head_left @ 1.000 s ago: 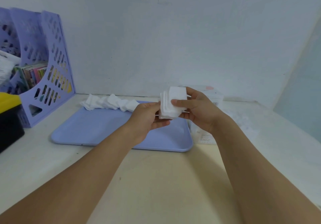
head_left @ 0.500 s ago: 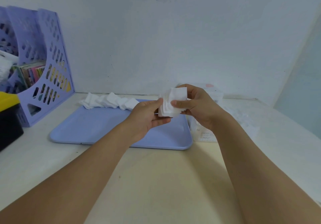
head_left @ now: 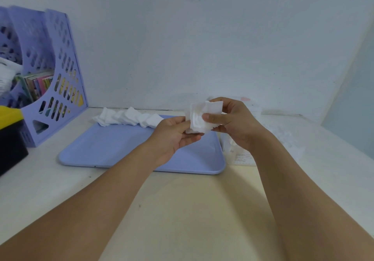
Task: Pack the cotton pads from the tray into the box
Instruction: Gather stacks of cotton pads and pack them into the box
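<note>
A stack of white square cotton pads [head_left: 200, 117] is held in the air above the right end of the blue tray [head_left: 113, 151]. My right hand [head_left: 234, 125] pinches the stack, thumb on its front and fingers behind. My left hand [head_left: 174, 135] touches the stack's left and lower edge with thumb and fingers. A row of more cotton pads [head_left: 129, 118] lies along the tray's far edge. The white box [head_left: 242, 155] stands just right of the tray, mostly hidden behind my right hand.
A purple perforated file holder [head_left: 58, 90] with books stands at the far left. A black and yellow object [head_left: 10, 139] sits in front of it. A clear plastic wrapper [head_left: 287, 139] lies right of the box. The wall runs close behind the table.
The stack has been turned and shifted slightly in my hands, its pads now fanned and less squared. Both hands stay above the tray's right end.
</note>
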{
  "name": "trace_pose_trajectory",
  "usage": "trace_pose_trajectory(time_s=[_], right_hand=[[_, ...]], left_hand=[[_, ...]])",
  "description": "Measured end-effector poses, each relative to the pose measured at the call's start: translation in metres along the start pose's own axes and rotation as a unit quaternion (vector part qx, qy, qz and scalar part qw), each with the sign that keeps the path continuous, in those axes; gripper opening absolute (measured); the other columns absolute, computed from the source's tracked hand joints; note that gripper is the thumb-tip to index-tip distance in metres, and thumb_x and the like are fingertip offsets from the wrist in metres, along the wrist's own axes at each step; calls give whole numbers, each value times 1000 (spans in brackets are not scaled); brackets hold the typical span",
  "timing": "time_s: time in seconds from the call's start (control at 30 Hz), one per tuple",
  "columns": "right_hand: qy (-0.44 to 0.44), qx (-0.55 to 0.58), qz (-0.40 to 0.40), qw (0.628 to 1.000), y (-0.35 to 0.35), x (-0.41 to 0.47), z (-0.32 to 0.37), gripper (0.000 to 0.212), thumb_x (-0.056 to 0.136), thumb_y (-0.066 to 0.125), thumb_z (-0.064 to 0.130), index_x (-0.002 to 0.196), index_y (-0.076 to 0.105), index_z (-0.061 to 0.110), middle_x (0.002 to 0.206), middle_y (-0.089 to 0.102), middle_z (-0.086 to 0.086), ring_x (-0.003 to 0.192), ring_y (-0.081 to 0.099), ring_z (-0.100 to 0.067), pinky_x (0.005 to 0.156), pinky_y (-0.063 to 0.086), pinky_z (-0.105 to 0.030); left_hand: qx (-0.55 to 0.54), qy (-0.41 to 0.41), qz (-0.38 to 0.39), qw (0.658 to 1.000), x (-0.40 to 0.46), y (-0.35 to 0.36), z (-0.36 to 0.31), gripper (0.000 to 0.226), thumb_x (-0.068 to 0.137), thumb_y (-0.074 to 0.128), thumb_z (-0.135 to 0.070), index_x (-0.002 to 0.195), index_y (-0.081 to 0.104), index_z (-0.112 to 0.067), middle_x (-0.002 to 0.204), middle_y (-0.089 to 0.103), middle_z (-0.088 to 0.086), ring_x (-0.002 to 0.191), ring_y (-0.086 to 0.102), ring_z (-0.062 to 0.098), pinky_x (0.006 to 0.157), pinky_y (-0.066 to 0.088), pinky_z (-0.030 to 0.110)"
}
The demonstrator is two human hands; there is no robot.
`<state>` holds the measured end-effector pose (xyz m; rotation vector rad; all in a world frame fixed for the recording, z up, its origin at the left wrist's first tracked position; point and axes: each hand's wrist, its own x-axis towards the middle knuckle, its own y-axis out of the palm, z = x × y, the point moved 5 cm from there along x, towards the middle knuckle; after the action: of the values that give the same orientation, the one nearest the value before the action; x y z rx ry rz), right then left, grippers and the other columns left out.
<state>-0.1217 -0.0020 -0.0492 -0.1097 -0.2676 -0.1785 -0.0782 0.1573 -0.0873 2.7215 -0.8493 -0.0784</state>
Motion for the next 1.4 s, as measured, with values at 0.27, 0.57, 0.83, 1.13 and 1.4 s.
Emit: trace_pose_trajectory(time_s=[0.27, 0.57, 0.83, 1.13, 1.4], right_hand=[[27, 29, -3, 999, -11, 0, -1, 27, 85, 75, 1, 111, 67, 3, 106, 70, -13, 98, 71, -26, 88, 60, -43], [12, -11, -2, 1000, -14, -1, 7, 31, 85, 74, 0, 115, 69, 5, 107, 74, -14, 99, 71, -27, 95, 54, -47], [16, -44, -1, 999, -14, 0, 1, 36, 84, 76, 1, 119, 67, 3, 113, 73, -20, 110, 68, -36, 101, 50, -58], [4, -75, 2, 997, -12, 0, 2, 35, 85, 75, 2, 119, 67, 4, 113, 71, -22, 111, 65, -42, 99, 49, -61], [-6, -85, -5, 996, -13, 2, 1, 33, 86, 74, 0, 118, 68, 3, 112, 72, -21, 108, 68, -39, 94, 53, -56]], left_hand=[[14, 3, -17, 1000, 2, -4, 2, 25, 101, 54, -5, 123, 64, 0, 117, 72, 17, 104, 72, 27, 81, 60, 26], [61, 9, -32, 998, 2, -7, 0, 22, 101, 57, -10, 118, 67, 0, 114, 73, 18, 99, 74, 26, 77, 61, 26], [56, -7, -18, 998, 0, -4, 0, 18, 99, 58, -8, 112, 69, -3, 111, 74, 18, 98, 74, 28, 78, 62, 28], [61, -6, -12, 998, 0, -4, -2, 16, 97, 61, -10, 108, 71, -3, 105, 76, 17, 93, 75, 26, 77, 62, 29], [21, -16, -5, 1000, 0, -2, -2, 25, 97, 62, -17, 114, 69, 1, 111, 74, 19, 100, 73, 29, 77, 62, 29]])
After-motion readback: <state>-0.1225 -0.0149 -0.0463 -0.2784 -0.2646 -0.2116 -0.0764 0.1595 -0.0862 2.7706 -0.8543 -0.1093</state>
